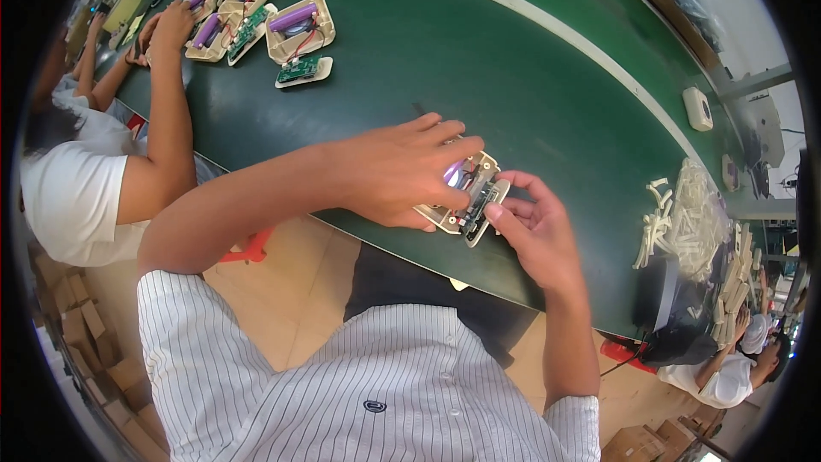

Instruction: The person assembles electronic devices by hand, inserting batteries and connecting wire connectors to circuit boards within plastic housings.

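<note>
My left hand [402, 169] reaches across from the left and grips an off-white plastic casing [489, 162] from above, its fingers over the near and far sides. A purple cylindrical battery [452, 174] and some wires show inside, partly hidden by the fingers. On the right, my right hand [540, 227] pinches a narrow off-white end panel [477, 233] between thumb and fingers. A dark circuit board [481, 205] is fixed to this panel, which is held tilted against the casing's right side. Whether panel and casing are joined cannot be seen.
Several open casings with purple batteries [299, 30] and green boards lie at the far left, beside a co-worker's arms [171, 77]. White plastic parts [657, 222] and a clear bag [694, 214] lie at the right. A white box-shaped device [697, 109] stands farther back on the green table [385, 51].
</note>
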The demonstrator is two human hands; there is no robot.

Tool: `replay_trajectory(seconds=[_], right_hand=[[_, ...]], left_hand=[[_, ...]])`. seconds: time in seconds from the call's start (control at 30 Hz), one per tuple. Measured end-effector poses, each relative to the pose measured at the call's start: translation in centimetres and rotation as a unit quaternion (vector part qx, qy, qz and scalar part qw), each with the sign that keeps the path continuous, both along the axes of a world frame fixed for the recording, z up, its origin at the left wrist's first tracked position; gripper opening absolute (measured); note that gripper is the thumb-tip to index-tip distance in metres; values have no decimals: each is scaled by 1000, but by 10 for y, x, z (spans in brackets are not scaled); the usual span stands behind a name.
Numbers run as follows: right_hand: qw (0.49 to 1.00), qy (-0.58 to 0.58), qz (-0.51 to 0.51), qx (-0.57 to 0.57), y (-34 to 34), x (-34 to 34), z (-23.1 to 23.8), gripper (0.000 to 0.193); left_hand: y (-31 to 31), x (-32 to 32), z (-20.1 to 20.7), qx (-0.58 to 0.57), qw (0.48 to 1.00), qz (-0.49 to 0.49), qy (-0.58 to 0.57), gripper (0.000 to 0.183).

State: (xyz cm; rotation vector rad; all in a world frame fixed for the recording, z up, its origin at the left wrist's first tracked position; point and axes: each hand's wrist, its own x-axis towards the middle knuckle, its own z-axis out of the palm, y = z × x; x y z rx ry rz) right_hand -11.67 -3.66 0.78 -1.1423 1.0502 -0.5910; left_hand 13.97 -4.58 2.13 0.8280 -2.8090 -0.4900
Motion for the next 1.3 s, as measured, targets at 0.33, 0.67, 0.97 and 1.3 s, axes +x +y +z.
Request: replay_trajectory(seconds=[0.33,0.67,0.97,1.3], right_hand=[[998,41,38,-11,-20,-12,6,40],[999,7,-38,14,-11,3,4,44],[997,20,-72,5,-5,6,8,42],[998,27,-53,22,-7,5,4,43]], left_hand=[[26,-12,-7,-44,994,89,51,40],[25,-16,-18,-29,989,117,86,40],[24,-15,-35,-10,972,124,199,44],[24,-13,-40,-35,963,124,235,61]])
